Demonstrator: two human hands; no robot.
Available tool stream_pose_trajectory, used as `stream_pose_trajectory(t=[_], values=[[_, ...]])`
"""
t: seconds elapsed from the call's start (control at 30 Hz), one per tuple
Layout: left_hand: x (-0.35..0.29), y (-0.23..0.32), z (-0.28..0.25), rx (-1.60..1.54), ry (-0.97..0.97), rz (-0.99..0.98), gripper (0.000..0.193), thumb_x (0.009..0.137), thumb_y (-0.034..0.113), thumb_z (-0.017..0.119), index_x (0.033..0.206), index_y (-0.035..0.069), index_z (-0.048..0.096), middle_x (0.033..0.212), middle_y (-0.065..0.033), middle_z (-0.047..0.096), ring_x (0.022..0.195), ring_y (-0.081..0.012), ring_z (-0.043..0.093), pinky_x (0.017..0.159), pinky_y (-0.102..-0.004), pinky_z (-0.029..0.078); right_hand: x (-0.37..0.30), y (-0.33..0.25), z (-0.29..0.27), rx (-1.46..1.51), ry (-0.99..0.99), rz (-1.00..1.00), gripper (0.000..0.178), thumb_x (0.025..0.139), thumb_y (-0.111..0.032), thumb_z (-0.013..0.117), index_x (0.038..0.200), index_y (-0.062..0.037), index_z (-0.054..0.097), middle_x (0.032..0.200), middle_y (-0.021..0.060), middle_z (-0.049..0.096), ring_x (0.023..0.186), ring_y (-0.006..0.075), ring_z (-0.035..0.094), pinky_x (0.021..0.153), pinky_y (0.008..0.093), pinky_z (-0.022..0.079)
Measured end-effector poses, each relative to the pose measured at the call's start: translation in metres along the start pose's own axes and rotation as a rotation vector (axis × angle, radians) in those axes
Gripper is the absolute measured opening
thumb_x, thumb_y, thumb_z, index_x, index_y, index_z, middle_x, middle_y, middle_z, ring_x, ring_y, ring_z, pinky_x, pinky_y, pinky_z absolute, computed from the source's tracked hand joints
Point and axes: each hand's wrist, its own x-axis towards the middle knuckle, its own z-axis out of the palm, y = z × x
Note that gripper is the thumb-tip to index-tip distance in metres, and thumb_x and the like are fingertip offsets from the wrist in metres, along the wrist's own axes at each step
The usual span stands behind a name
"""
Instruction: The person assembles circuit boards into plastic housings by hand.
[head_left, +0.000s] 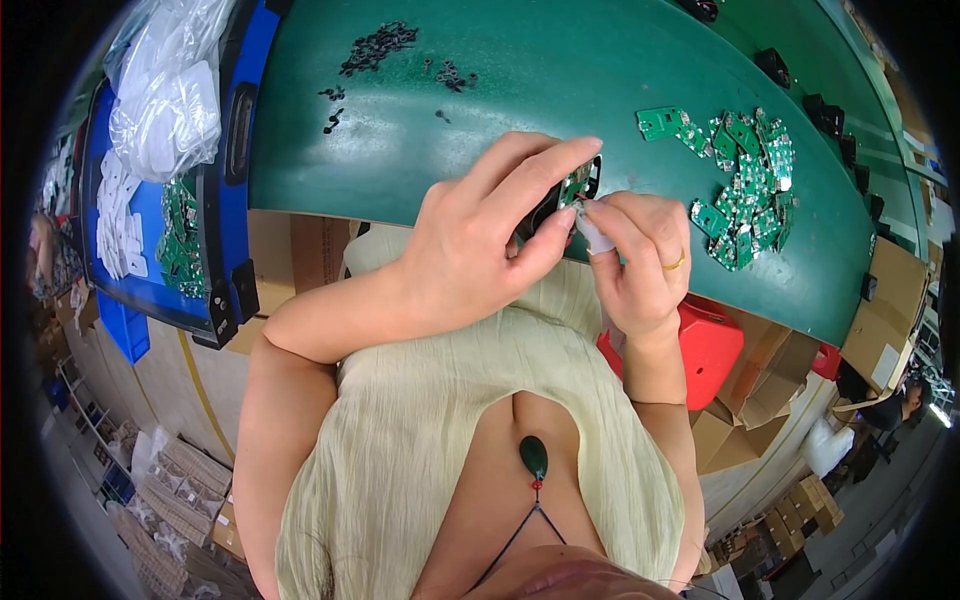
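Observation:
My left hand (478, 225) grips a small black plastic housing (541, 212) with its fingers over the top and its thumb below. A green circuit board (577, 184) shows inside the housing, along with a bit of red at its edge. Close against its right side is my right hand (645, 250), thumb and forefinger pinched together at the board. White covering wraps one fingertip, and a ring sits on another finger. Whatever the right fingertips pinch is too small and hidden to make out. Both hands are above the near edge of the green table (550, 90).
Loose green circuit boards (750, 190) lie heaped at the right. Small black parts (378, 48) are scattered at the far left. A blue crate (240, 100) beside the table holds white pieces (120, 215), more boards (182, 240) and clear plastic bags (170, 90). Below right are a red stool (712, 350) and cardboard boxes (765, 375).

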Motion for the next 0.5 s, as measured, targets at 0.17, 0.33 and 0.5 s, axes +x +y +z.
stream_pose_trajectory(t=[0.17,0.33,0.5], values=[[-0.002,0.000,-0.002,-0.016,-0.028,-0.017,0.044,0.076,-0.004,0.058,0.119,0.002,0.054,0.103,-0.0125,0.057,0.074,-0.0175,0.059,0.059,-0.0241,0.048,-0.004,0.001,0.003,0.010,0.029,-0.032,0.042,0.054,0.007,0.067,0.095,0.0024,0.062,0.091,0.0116,0.059,0.075,0.0261,0.055,0.062,0.0336,0.048],[-0.004,0.001,-0.003,-0.135,-0.049,-0.054,0.044,0.077,-0.003,0.058,0.121,0.002,0.053,0.106,-0.0134,0.057,0.081,-0.0171,0.059,0.060,-0.0239,0.048,-0.008,0.010,0.004,0.093,0.073,-0.091,0.044,0.054,0.009,0.066,0.097,0.0017,0.061,0.092,0.0117,0.060,0.074,0.0252,0.055,0.061,0.0325,0.048],[-0.004,0.001,-0.002,-0.132,-0.050,-0.020,0.044,0.077,-0.003,0.059,0.121,0.001,0.052,0.107,-0.0147,0.056,0.084,-0.0187,0.059,0.063,-0.0236,0.049,-0.006,0.006,-0.001,0.209,0.044,0.031,0.041,0.056,0.007,0.066,0.097,0.0012,0.062,0.092,0.0117,0.060,0.074,0.0263,0.056,0.062,0.0338,0.047]])
